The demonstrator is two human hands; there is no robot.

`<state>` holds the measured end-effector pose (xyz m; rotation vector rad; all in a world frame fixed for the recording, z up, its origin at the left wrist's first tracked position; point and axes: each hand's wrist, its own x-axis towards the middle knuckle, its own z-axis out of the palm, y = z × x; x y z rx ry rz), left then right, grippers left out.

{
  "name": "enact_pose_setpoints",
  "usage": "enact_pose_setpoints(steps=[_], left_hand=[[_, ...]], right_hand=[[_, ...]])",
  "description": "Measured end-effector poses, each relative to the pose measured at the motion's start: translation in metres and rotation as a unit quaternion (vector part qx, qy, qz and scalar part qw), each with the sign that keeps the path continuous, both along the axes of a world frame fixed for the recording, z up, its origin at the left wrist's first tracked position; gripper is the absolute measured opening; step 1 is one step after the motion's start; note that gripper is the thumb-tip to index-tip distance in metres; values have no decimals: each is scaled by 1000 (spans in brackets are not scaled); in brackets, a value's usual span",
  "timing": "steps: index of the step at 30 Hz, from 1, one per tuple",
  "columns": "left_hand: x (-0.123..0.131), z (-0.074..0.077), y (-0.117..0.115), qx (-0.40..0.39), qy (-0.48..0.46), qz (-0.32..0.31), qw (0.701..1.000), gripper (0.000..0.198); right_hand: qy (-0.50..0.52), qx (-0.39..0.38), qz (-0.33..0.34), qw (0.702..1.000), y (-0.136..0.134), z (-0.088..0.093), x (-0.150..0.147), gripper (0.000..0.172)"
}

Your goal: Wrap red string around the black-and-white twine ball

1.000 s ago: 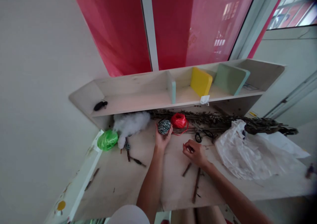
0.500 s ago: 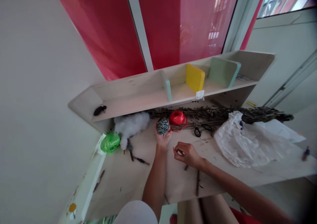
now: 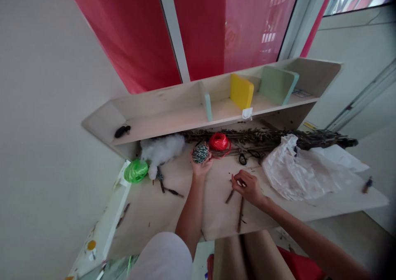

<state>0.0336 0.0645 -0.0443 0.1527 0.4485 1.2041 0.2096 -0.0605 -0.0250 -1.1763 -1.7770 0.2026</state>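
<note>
My left hand [image 3: 201, 167] cups a ball of dark green and white twine [image 3: 200, 154] just above the desk. Beside it sits a roll of red plastic string [image 3: 219, 142] with a loose end trailing. My right hand [image 3: 247, 186] is over the desk to the right, thumb and forefinger pinched together; anything between them is too small to make out. Below its fingers lies a short brown stick [image 3: 229, 196], and a longer stick [image 3: 240, 215] lies nearer the desk's front edge.
Scissors [image 3: 243, 158] lie behind my right hand, near a bundle of dried stems [image 3: 309, 137]. A crumpled white bag [image 3: 297, 177] is at right. Left are white stuffing [image 3: 163, 148], green plastic string [image 3: 136, 170] and twine-wrapped sticks [image 3: 161, 181]. A shelf [image 3: 161, 125] overhangs the back.
My right hand has moved to the right, away from the twine ball, fingers still pinched. My left hand keeps hold of the ball. The whole view has shifted slightly.
</note>
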Motion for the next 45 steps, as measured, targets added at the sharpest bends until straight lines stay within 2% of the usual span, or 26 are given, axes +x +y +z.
enact_pose_setpoints(steps=[6,12,17,20,23,25,27,30,33,36,38,40,45], left_hand=[[5,3,-3,13,-27,9,1000,46],[8,13,-4,-17,-87,-10,996,55],[6,10,2,-55,-93,-50,993,57],[8,7,4,-61,-95,-66,991,57],[13,7,4,-64,-91,-85,990,57],[16,8,3,-67,-85,-91,990,56],[19,9,3,-68,-74,-87,991,53],[20,12,2,-63,-55,-77,994,51],[18,14,1,-52,-49,-58,996,52],[16,14,2,-28,-46,-28,998,49],[15,12,4,-11,-43,-9,999,47],[16,9,6,1,-44,0,999,46],[17,1,11,6,-1,-12,1000,44]], right_hand=[[-51,-1,65,997,-13,-7,10,23],[-126,-71,109,983,-12,-13,9,20],[-176,-126,142,966,-14,-9,7,20],[-138,-131,129,973,-12,1,7,15],[-32,-104,4,994,1,8,7,27],[30,-132,-42,990,16,8,4,31],[60,-171,-47,982,34,3,-1,32],[63,-210,23,975,62,-5,-14,26],[124,-301,89,942,86,-8,-24,23],[226,-437,146,858,103,-4,-26,26],[261,-477,192,817,108,-2,-23,29],[283,-488,215,797,110,-1,-19,31],[341,-482,219,777,109,-8,-11,33]])
